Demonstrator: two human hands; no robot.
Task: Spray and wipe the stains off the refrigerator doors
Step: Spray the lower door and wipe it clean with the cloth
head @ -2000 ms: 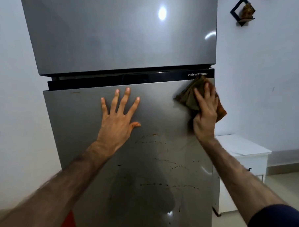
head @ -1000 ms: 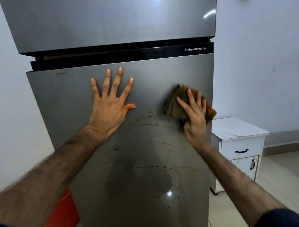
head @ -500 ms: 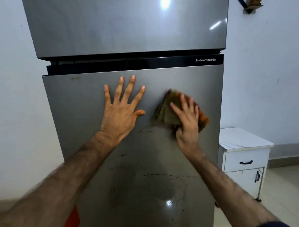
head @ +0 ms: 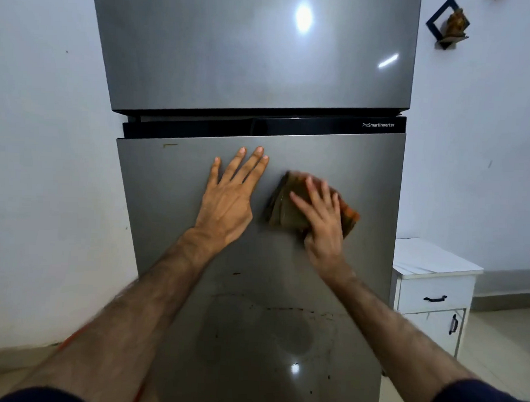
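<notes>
A grey two-door refrigerator fills the view, with its upper door [head: 249,54] above a black gap and its lower door [head: 166,202] below. My left hand [head: 229,199] lies flat on the lower door, fingers spread, holding nothing. Just to its right, my right hand [head: 323,221] presses a folded brown-orange cloth [head: 284,207] against the same door. Thin brown stains [head: 289,309] streak the door lower down, with a small spot [head: 236,273] above them and a mark [head: 170,145] near the top left corner. No spray bottle is in sight.
A white cabinet [head: 433,287] with black handles stands close to the refrigerator's right side on a tiled floor. A dark diamond-shaped wall shelf [head: 447,23] hangs at the upper right. White walls flank both sides. Something orange [head: 140,393] shows at the lower left.
My right hand slid the cloth from the door's top right corner down and leftward toward the middle. The curved stains near my left thumb no longer show. My left hand stayed planted.
</notes>
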